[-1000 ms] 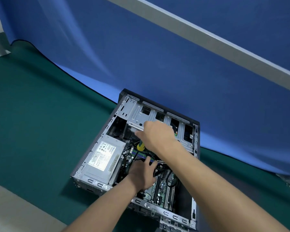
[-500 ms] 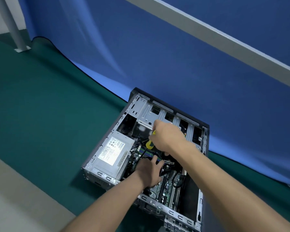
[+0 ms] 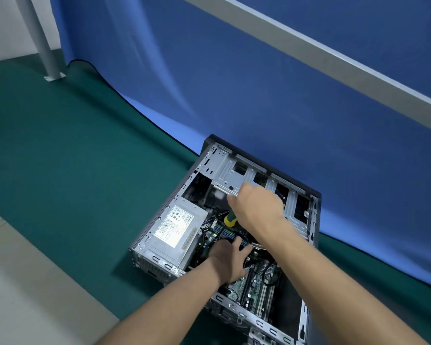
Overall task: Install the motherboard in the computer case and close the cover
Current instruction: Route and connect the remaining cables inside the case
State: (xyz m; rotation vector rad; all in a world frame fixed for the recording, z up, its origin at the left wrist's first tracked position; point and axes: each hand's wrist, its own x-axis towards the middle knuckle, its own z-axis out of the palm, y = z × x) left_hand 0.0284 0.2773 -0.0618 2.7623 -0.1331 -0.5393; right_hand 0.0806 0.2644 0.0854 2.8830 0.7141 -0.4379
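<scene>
left hand [image 3: 230,260]: flat, fingers extended | right hand [image 3: 258,207]: fingers curled, gripping

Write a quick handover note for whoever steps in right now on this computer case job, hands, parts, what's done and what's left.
Right hand: grips a yellow-and-green screwdriver, pointed down into the open computer case.
Left hand: reaches inside the case, resting on the motherboard area; whether it holds anything cannot be told.
The case lies on its side on the green mat, power supply at its left.
Done: motherboard sits inside the case.
Left: finish any remaining screws, then fit the cover, which is not in view.
</scene>
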